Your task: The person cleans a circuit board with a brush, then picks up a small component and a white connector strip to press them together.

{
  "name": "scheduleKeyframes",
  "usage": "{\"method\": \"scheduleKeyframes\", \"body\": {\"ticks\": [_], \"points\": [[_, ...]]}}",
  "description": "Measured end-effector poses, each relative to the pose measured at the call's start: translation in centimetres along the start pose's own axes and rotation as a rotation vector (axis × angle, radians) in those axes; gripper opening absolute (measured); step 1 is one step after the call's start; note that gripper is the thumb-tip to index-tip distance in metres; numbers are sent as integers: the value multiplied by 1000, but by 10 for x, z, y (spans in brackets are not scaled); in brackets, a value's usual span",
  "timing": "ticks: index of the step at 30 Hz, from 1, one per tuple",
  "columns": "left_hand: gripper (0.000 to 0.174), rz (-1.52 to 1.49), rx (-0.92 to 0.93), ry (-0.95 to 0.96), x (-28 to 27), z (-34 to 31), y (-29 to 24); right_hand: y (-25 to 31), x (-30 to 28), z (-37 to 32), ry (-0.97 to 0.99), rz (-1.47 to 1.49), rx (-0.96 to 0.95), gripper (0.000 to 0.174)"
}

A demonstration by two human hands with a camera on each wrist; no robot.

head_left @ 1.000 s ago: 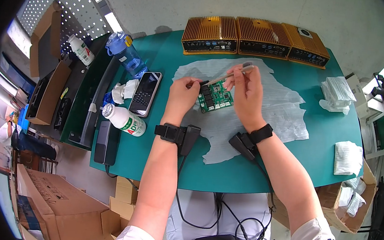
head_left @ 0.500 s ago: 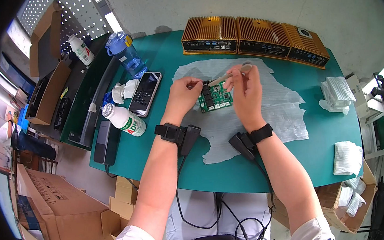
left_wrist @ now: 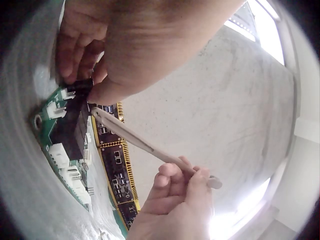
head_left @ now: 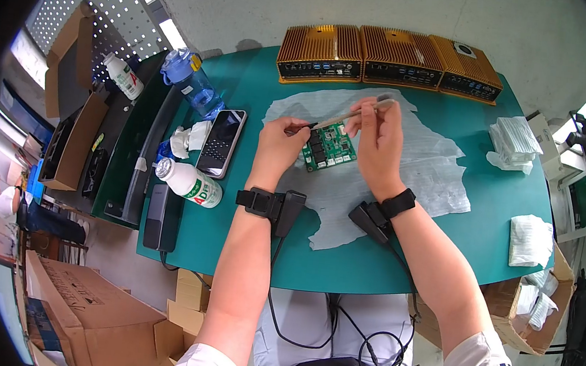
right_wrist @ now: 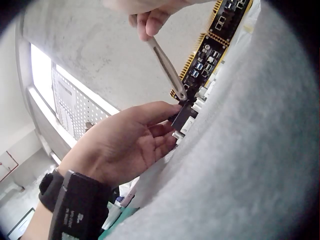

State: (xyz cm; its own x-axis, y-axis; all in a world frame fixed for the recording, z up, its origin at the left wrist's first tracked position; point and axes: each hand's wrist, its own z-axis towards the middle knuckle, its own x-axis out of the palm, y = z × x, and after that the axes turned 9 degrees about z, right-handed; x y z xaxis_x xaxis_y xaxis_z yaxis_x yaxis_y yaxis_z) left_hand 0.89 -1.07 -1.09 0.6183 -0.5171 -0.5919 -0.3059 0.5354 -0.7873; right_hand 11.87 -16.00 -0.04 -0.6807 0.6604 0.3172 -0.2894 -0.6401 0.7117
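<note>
A green circuit board (head_left: 340, 152) lies on grey-white foam sheet, with black blocks (left_wrist: 73, 125) and white connectors (left_wrist: 59, 156) along its edges. My left hand (head_left: 279, 146) pinches a black block at the board's far left corner between thumb and fingers. In my right hand (head_left: 381, 141), thumb and fingertips grip a slim beige-grey tool (left_wrist: 137, 137) with a slot along its length. Its far end meets the black block right beside my left thumb, as the right wrist view also shows. The tool slants up and to the right from there.
Ribbed gold-and-black computer boxes (head_left: 321, 50) line the table's back edge. At left are a phone (head_left: 222, 143), a white bottle (head_left: 189, 183), a blue water bottle (head_left: 193, 83) and a dark slim box (head_left: 163, 217). Foam-wrapped packs (head_left: 515, 144) lie at right.
The tool in my right hand swung up steeper half a second ago; now its upper end leans farther right. My left hand and the board stay nearly still.
</note>
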Motion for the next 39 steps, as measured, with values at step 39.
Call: {"method": "scheduleKeyframes", "body": {"ticks": [39], "points": [[25, 42, -44, -18, 1, 1, 0, 3, 1, 0, 38, -145, 19, 6]]}}
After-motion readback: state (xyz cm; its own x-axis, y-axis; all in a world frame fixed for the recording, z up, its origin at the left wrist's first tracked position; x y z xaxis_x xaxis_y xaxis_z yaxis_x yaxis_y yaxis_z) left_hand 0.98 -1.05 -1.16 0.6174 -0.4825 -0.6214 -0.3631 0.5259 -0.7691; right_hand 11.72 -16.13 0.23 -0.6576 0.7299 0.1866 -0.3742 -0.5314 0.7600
